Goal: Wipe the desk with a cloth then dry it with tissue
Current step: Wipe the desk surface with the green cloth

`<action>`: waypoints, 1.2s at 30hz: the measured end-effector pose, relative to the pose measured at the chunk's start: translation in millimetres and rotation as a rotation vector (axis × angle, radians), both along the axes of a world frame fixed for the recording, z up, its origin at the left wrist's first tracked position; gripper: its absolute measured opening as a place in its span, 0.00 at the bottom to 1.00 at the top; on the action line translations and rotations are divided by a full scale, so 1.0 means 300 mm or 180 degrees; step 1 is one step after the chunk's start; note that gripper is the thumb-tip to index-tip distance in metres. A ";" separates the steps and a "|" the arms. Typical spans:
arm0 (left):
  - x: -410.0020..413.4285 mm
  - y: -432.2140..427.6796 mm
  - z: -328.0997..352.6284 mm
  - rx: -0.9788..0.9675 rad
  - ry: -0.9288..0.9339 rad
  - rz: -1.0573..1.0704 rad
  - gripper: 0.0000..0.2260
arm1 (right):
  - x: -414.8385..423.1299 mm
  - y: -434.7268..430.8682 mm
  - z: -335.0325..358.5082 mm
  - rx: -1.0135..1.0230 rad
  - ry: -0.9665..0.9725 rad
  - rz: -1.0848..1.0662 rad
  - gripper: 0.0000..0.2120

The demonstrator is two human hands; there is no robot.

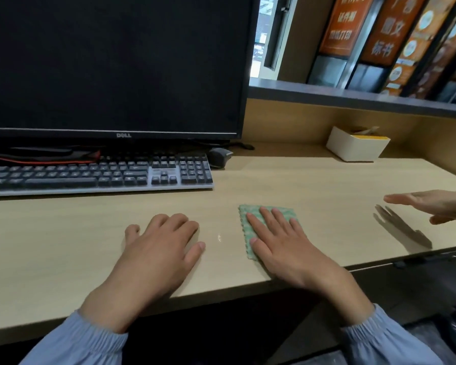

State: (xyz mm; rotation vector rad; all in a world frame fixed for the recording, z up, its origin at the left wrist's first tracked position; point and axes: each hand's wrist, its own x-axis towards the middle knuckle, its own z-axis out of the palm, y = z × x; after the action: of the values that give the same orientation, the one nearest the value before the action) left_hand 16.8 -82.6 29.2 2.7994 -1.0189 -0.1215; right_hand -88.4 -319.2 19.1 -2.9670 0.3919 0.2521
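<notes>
A folded green cloth (249,209) is laid flat on the tabletop (313,185), near its front edge and somewhat right of the middle. It is pinned under the right hand (282,243), whose fingers (267,219) are held straight and slightly apart, so that pressure is spread across the fabric, as a wiping stroke requires. The left hand (161,246) is rested on bare wood just beside it, fingers (174,225) relaxed and gripping nothing, probably as a brace for the body. A tissue box (353,151) is set well apart against the back edge, towards the right, a sheet showing at its top; the drying step is judged not yet begun. A keyboard (98,175), mouse (219,156) and Dell monitor (111,64) are kept along the back left. Another person's hand (432,204), flat and open, is seen above the right edge.
</notes>
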 end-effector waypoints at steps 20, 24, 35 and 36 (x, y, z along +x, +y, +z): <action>0.150 -0.074 0.098 0.0612 0.0435 -0.0237 0.30 | 0.742 -0.401 0.031 -0.0029 0.0149 0.0043 0.28; 0.150 -0.072 0.095 0.0621 0.0475 -0.0232 0.30 | 0.799 -0.422 0.038 -0.0069 0.0160 -0.0113 0.28; 0.153 -0.059 0.097 0.0486 0.0429 -0.0251 0.33 | 0.788 -0.404 0.046 -0.0138 0.0145 -0.0105 0.29; 0.152 -0.057 0.096 0.0468 0.0413 -0.0259 0.33 | 0.785 -0.401 0.044 -0.0135 0.0115 -0.0101 0.29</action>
State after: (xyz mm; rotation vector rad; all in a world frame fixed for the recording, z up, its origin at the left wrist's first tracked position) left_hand 62.4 -99.8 58.0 2.8343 -1.1353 -0.3980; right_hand 147.1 -439.5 32.2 -2.9986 0.4538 0.2978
